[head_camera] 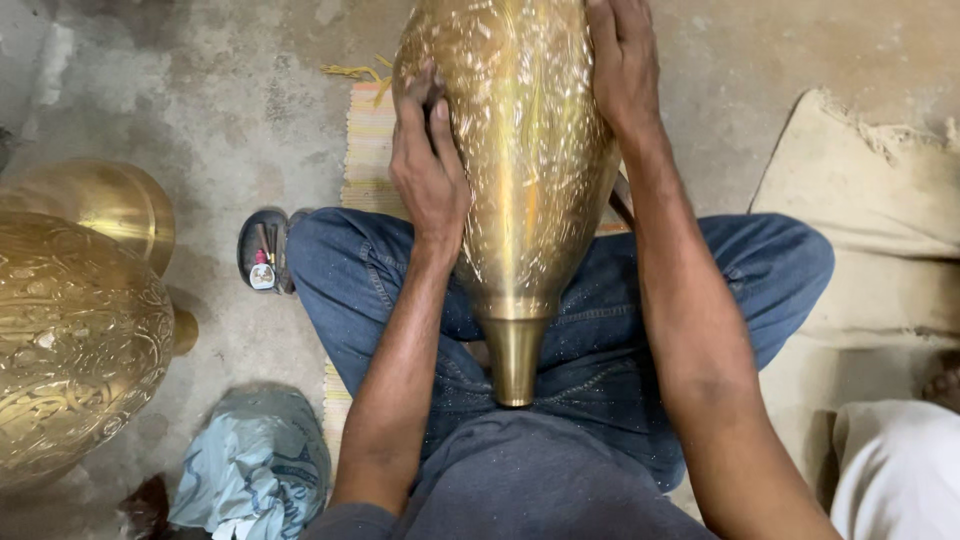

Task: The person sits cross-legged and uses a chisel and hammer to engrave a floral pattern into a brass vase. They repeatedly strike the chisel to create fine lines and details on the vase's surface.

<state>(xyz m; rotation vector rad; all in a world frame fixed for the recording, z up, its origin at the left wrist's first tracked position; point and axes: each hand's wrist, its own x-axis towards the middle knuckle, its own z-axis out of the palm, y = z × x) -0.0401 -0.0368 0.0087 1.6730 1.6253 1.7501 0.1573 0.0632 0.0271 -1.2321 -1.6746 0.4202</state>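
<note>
Head view: left hand and right hand clasp opposite flanks of an engraved brass vase lying across the lap. Two more brass vessels stand left, on the concrete floor.

Brass, denim and bare concrete

The brass vase is glossy yellow metal, its body rough with fine engraving and its neck smooth; the jeans are blue denim cloth; the floor is matt, rough concrete; the sack is coarse woven cloth.

Engraved brass vase, laid across a lap

Its narrow plain neck is pointed toward the body; the broad, chased golden belly is angled away over crossed legs.
</note>
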